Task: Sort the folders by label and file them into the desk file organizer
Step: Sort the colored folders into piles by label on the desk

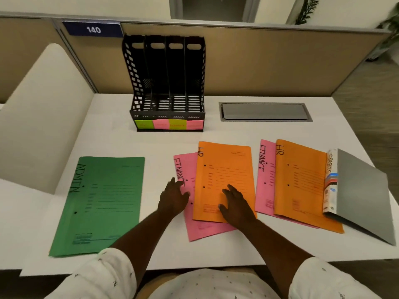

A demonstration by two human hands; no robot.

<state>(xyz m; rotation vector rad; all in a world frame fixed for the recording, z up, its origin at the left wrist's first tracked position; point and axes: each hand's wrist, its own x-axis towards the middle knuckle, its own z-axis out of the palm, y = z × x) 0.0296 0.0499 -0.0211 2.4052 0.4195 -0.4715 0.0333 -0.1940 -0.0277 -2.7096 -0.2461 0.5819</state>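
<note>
progress: early, by my read. All four slots of the desk file organizer look empty, so nothing is filed.
sorting: not done. The two overlapped pairs each mix HR with FINANCE.
left to do: group like labels, match them to the sticky notes on the organizer base (text too blurred to read), then stand each folder in its slot.
organizer: upper centre of the frame, at the back of the desk, open front facing the person.
ADMIN folder: green, lower left, lying flat and alone.
centre pair: orange HR folder lies on top of pink FINANCE folder, fanned so the pink shows at left and bottom.
right pair: second HR folder over second FINANCE folder, same fan.
grey folder: far right, skewed, overlapping that HR folder's right edge. Label only partly readable.
axis: all folders flat, long axis running bottom to top of the frame, labelled edge at left, lettering running down that edge. Centre pink folder's top leans left.
left hand: released, fingers spread, resting on the left edge of the centre FINANCE folder.
right hand: released, lying flat on the centre HR folder, gripping nothing.
</note>
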